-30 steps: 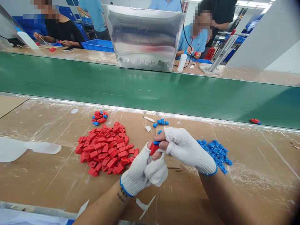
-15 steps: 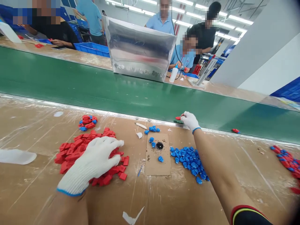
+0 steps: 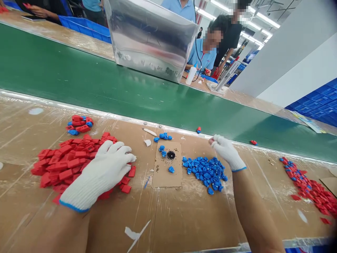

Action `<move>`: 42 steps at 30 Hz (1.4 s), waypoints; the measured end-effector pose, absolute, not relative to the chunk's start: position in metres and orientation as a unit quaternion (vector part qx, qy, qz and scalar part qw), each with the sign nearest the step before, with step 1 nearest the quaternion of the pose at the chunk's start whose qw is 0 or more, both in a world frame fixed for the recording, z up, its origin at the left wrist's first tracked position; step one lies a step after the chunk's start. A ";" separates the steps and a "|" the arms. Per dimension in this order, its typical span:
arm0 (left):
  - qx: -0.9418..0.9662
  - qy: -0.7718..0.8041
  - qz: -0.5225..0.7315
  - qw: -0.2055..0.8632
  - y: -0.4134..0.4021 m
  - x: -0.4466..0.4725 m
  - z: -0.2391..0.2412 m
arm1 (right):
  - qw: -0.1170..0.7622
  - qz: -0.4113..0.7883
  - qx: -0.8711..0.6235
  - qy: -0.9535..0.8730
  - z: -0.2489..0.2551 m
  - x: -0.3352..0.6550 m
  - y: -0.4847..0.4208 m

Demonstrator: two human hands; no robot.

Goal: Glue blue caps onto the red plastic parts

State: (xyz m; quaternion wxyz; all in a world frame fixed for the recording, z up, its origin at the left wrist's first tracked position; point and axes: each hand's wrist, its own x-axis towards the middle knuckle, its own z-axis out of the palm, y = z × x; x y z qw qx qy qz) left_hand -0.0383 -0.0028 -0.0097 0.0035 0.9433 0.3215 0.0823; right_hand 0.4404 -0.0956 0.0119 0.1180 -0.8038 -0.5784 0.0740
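Note:
My left hand [image 3: 102,172], in a white knit glove, lies flat with fingers spread on the right edge of a heap of red plastic pieces [image 3: 63,160]. My right hand [image 3: 225,149], also gloved, hovers over the far side of a pile of small blue pieces [image 3: 204,168], its fingers curled in and nothing visible in them. A single red-and-blue piece [image 3: 198,130] lies on the near edge of the green conveyor belt [image 3: 131,91], just beyond my right hand. A small cardboard pad [image 3: 168,172] with a black round fixture [image 3: 171,155] sits between my hands.
A smaller cluster of red and blue parts [image 3: 79,123] lies far left. A strip of assembled red-blue pieces [image 3: 308,186] runs along the right. Another red piece [image 3: 253,142] rests on the belt. A shiny metal box [image 3: 150,38] and seated co-workers are across the belt.
A second ago both hands held a red-and-blue piece together. My right hand carried it to the belt edge, left it there and drew back; my left hand went onto the red heap.

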 end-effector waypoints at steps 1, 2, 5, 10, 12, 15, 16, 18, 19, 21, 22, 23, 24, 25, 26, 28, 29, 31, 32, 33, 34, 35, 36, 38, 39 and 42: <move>0.941 0.322 0.101 0.014 -0.002 -0.037 -0.006 | 0.090 0.096 -0.783 -0.608 0.011 0.430 -0.106; 0.936 0.328 0.126 0.031 -0.001 -0.035 -0.003 | 0.064 0.112 -0.765 -0.631 0.010 0.420 -0.114; 0.896 0.381 0.195 0.119 -0.002 -0.026 0.009 | 0.003 0.132 -0.731 -0.669 0.006 0.396 -0.120; 0.776 0.489 0.306 0.255 -0.015 -0.011 0.016 | -0.064 0.150 -0.696 -0.699 0.006 0.385 -0.104; 0.756 0.495 0.334 0.266 -0.019 -0.007 0.013 | -0.080 0.151 -0.682 -0.711 0.009 0.385 -0.102; 0.761 0.466 0.360 0.272 -0.021 -0.004 0.006 | -0.086 0.147 -0.666 -0.726 0.016 0.387 -0.102; 0.763 0.456 0.366 0.276 -0.020 -0.003 0.003 | -0.084 0.145 -0.665 -0.728 0.018 0.389 -0.103; 0.764 0.440 0.375 0.285 -0.020 -0.001 -0.001 | -0.077 0.140 -0.669 -0.725 0.023 0.391 -0.103; 0.765 0.435 0.376 0.289 -0.020 -0.001 -0.002 | -0.074 0.139 -0.672 -0.723 0.024 0.392 -0.103; 0.770 0.429 0.373 0.290 -0.020 0.001 -0.001 | -0.073 0.140 -0.674 -0.721 0.023 0.392 -0.102; 0.773 0.427 0.371 0.286 -0.021 0.001 0.000 | -0.076 0.143 -0.673 -0.722 0.021 0.391 -0.102; 0.778 0.424 0.370 0.281 -0.022 0.002 0.002 | -0.079 0.145 -0.670 -0.724 0.019 0.390 -0.101; 0.782 0.420 0.368 0.276 -0.022 0.003 0.003 | -0.081 0.147 -0.667 -0.725 0.016 0.389 -0.100; 0.787 0.416 0.367 0.271 -0.022 0.003 0.005 | -0.083 0.149 -0.665 -0.727 0.013 0.388 -0.100; 0.792 0.411 0.364 0.267 -0.022 0.003 0.007 | -0.082 0.150 -0.664 -0.728 0.011 0.388 -0.099; 0.799 0.402 0.365 0.259 -0.022 0.004 0.009 | -0.076 0.151 -0.662 -0.730 0.009 0.389 -0.099; 0.801 0.398 0.367 0.256 -0.022 0.004 0.009 | -0.071 0.153 -0.662 -0.730 0.009 0.390 -0.099; 0.804 0.393 0.369 0.250 -0.021 0.005 0.009 | -0.058 0.158 -0.662 -0.731 0.009 0.392 -0.099; 0.805 0.393 0.368 0.249 -0.021 0.005 0.009 | -0.051 0.162 -0.660 -0.732 0.010 0.392 -0.099; 0.806 0.393 0.366 0.249 -0.021 0.005 0.009 | -0.045 0.167 -0.656 -0.734 0.009 0.392 -0.098; 0.807 0.393 0.362 0.250 -0.021 0.006 0.009 | -0.040 0.173 -0.651 -0.738 0.009 0.392 -0.097; 0.808 0.394 0.358 0.251 -0.021 0.006 0.009 | -0.035 0.178 -0.646 -0.741 0.007 0.392 -0.096; 0.809 0.395 0.355 0.251 -0.021 0.006 0.009 | -0.031 0.183 -0.642 -0.744 0.006 0.391 -0.094; 0.810 0.397 0.350 0.252 -0.021 0.006 0.010 | -0.018 0.189 -0.638 -0.746 0.004 0.390 -0.092; 0.810 0.397 0.349 0.252 -0.021 0.006 0.010 | -0.009 0.191 -0.640 -0.744 0.004 0.391 -0.091; 0.807 0.401 0.355 0.250 -0.021 0.006 0.011 | 0.035 0.184 -0.656 -0.731 0.010 0.394 -0.094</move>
